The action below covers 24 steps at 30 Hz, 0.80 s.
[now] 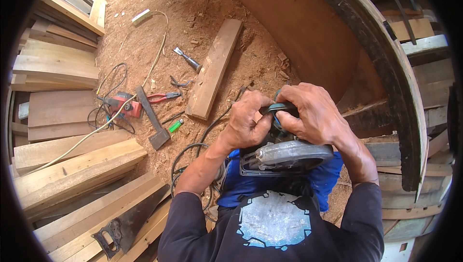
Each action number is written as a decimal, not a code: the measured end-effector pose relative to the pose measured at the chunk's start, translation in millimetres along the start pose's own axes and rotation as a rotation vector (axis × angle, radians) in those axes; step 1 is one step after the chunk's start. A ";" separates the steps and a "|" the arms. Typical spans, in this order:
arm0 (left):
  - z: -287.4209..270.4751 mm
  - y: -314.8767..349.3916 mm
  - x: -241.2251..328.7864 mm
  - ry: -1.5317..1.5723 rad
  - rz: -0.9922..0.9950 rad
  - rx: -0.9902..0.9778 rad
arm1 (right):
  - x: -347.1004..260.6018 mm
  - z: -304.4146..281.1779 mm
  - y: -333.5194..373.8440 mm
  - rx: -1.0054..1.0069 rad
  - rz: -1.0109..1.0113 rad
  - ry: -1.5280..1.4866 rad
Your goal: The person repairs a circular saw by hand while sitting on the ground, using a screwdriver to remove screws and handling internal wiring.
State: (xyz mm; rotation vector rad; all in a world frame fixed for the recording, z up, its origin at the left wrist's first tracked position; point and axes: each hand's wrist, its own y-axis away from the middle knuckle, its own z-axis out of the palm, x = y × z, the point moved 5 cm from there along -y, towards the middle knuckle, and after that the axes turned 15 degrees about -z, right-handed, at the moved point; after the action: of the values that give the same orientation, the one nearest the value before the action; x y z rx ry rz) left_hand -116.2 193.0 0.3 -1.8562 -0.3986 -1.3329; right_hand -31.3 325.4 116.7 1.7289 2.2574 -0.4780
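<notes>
A circular saw [295, 155] with a grey metal blade guard rests on my lap, over blue trousers. Around its dark green and black handle end [282, 108] both hands are closed. My left hand [248, 119] pinches there with thumb and bent fingers. From the other side my right hand [311, 111] grips the same part, its thumb pressed toward the left hand. The fingers hide most of the handle and whatever small part they press on. A black cord [212, 126] loops on the ground left of my left forearm.
On sawdust lie a hammer [153, 120], red-handled pliers [164, 97], a green-handled tool [176, 125], a chisel [187, 59], a plank [215, 69] and a red power tool [126, 105]. Stacked boards [79, 173] and a handsaw [126, 223] are left; a curved wooden panel [308, 26] rises right.
</notes>
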 end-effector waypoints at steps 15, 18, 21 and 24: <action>1.2 1.1 5.9 -0.022 -0.103 0.027 | 1.7 -1.0 -14.3 -0.117 0.155 -0.084; 1.5 1.3 5.3 -0.015 -0.094 0.038 | -2.2 5.5 -14.0 -0.083 0.098 -0.002; -0.5 3.7 5.6 -0.058 -0.098 0.016 | -4.0 10.1 -14.9 -0.082 0.130 0.027; -6.2 6.2 10.5 -0.128 -0.119 -0.012 | -9.5 13.2 -16.4 -0.032 0.068 0.017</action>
State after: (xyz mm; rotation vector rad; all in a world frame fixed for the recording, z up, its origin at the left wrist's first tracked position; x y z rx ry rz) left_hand -112.0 182.4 7.9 -1.9599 -0.5768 -1.2995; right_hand -44.5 307.7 110.1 1.7934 2.1977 -0.4119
